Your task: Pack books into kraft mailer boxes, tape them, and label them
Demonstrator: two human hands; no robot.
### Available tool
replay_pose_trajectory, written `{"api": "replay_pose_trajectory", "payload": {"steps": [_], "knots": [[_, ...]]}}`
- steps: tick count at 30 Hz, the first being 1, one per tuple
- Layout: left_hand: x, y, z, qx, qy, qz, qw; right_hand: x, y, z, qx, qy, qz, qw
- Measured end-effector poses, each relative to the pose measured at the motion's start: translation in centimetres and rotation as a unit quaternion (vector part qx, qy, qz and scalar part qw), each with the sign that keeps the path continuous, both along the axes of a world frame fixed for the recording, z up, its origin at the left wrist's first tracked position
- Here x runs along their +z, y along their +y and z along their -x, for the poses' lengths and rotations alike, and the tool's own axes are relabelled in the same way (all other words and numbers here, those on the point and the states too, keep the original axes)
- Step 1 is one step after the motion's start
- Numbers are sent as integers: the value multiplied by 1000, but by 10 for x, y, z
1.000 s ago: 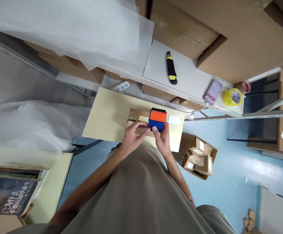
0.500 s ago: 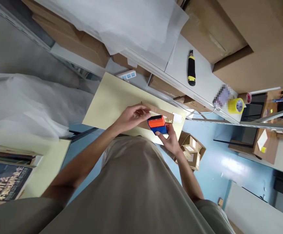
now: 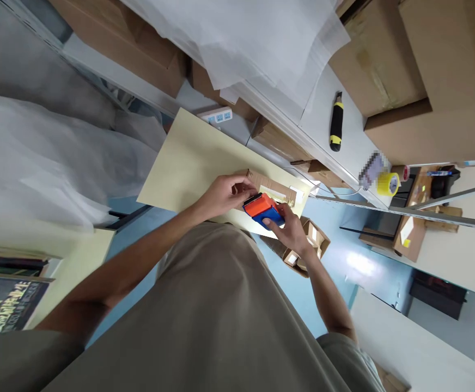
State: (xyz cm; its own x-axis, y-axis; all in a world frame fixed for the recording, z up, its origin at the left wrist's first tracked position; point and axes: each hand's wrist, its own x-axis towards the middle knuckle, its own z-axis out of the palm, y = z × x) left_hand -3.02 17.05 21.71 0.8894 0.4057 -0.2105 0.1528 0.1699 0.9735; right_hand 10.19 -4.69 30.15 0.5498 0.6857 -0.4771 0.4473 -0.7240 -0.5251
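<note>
"While you hold that tool (image 3: 263, 209), what has changed?"

"A second ago both my hands were on it, its black edge (image 3: 251, 199) pointing away from me. Now only my right hand (image 3: 291, 230) grips it, thumb on the blue part, and it's tilted, the black edge turned toward my left."

"And your left hand (image 3: 221, 195)?"

"It has let go of the body and is right by that edge. Finger and thumb are close together; I can't tell whether they touch the edge or pinch anything."

"Where's the tool, then?"

"Up in front of me, hiding part of the box (image 3: 265, 180), which lies on the table (image 3: 188, 158)."

"What does that mean for the work?"

"My right hand has to steady the tool alone, I'd judge, which leaves my left free for finer work at the edge. If my grip slackens, I think the tool could twist, so it wants a firm hold."
</note>
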Motion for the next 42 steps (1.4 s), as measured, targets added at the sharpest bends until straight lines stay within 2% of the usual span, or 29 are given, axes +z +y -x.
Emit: {"api": "replay_pose_trajectory", "payload": {"steps": [4,9,12,15,18,20,23,29,38,42], "knots": [[-29,-7,10,26,38,40,998,17,25,-1,36,-3,101,994],[-58,-27,19,70,51,114,990,36,54,-9,80,12,184,980],[-73,-24,21,110,50,137,983,59,65,-18,98,11,253,962],[-96,-11,20,175,73,160,969,91,72,-34,93,5,308,947],[-123,-5,15,188,87,168,964,117,82,-45,87,2,325,942],[-136,-10,9,184,96,164,964,124,93,-45,94,-23,322,942],[-149,-21,-2,181,104,163,964,120,112,-36,111,-74,317,939],[-160,-32,-14,189,112,126,967,96,136,-20,128,-111,302,938],[-162,-53,-34,181,135,112,968,77,145,-16,150,-130,318,927],[-168,-60,-27,183,111,45,976,75,146,-14,155,-127,323,925]]}}
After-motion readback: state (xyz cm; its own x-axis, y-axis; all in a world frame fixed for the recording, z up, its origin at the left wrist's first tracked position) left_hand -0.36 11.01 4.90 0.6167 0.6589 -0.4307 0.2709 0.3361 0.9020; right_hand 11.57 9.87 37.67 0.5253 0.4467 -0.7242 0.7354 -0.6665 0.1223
